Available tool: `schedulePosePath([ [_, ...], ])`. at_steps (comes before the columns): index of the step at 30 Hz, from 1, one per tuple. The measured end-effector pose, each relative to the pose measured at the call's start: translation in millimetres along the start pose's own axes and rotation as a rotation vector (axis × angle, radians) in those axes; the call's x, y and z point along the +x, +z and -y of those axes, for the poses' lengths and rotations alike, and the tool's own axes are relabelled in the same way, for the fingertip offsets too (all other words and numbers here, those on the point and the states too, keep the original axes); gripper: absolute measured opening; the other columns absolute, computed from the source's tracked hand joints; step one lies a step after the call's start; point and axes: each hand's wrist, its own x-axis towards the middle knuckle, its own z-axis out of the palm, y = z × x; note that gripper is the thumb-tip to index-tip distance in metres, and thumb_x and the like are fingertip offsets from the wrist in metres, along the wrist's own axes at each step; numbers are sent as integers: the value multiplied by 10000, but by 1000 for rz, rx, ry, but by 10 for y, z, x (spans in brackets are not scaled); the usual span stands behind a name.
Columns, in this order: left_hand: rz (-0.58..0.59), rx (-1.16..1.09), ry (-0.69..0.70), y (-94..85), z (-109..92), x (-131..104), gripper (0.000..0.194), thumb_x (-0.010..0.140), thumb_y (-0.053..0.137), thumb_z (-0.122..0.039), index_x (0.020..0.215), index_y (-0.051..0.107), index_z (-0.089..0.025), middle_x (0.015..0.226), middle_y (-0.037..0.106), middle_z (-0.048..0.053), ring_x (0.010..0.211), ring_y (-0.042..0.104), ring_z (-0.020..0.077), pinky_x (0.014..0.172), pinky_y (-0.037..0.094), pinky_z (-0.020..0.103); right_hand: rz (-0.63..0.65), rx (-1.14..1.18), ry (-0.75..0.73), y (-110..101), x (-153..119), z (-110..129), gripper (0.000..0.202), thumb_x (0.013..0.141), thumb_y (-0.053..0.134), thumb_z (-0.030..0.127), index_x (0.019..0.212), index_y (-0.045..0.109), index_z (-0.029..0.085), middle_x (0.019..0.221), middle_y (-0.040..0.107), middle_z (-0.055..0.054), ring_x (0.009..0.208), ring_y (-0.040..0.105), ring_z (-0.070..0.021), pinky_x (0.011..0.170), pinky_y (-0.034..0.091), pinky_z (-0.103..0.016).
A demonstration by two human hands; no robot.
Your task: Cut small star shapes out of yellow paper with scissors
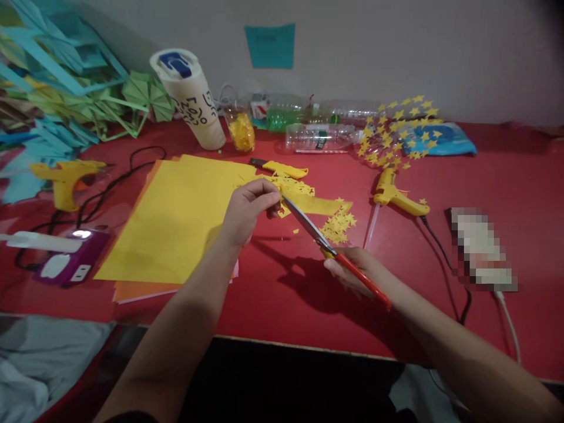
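Fingertips pinched together, my left hand (253, 208) holds a small piece of yellow paper (279, 189), mostly hidden by the fingers. A pair of scissors (304, 220) with red handles is in my right hand (359, 270); the blade tips reach the left fingertips. Beneath and beyond the hands lie cut yellow paper scraps (302, 187) and a yellow strip (321, 205). Small yellow paper stars (338, 225) form a heap beside the blades. A yellow utility knife (284, 170) rests behind the scraps.
Yellow sheets (171, 211) cover the table left of centre. Glue guns (66, 182) (396, 194) lie at both sides, with cords. A purple power strip (73, 258), a white tumbler (189, 97), plastic bottles (321, 136), a star-covered bottle (388, 138) and a phone (482, 247) surround the workspace.
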Motion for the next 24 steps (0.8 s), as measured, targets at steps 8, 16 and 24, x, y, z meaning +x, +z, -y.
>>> schedulePosePath([
  [8, 15, 0, 57, 35, 8, -44, 93, 695, 641, -206, 616, 603, -173, 530, 558, -36, 487, 517, 57, 487, 454, 197, 50, 12, -17, -7, -16, -29, 526, 806, 453, 708, 602, 347, 235, 497, 361, 53, 407, 332, -81, 395, 246, -239],
  [16, -6, 42, 144, 77, 43, -68, 103, 716, 623, -194, 622, 590, -169, 534, 538, -47, 489, 509, 45, 489, 448, 180, 39, 24, -51, -1, -12, -9, 525, 792, 468, 721, 623, 356, 236, 510, 361, 55, 421, 331, -84, 401, 245, -239],
  [24, -29, 167, 217, 127, 17, -90, 135, 732, 590, -200, 606, 549, -174, 531, 496, -44, 496, 460, 47, 496, 401, 201, 19, 30, -44, 2, -11, -29, 537, 779, 471, 731, 611, 337, 239, 503, 361, 54, 418, 321, -81, 391, 243, -238],
])
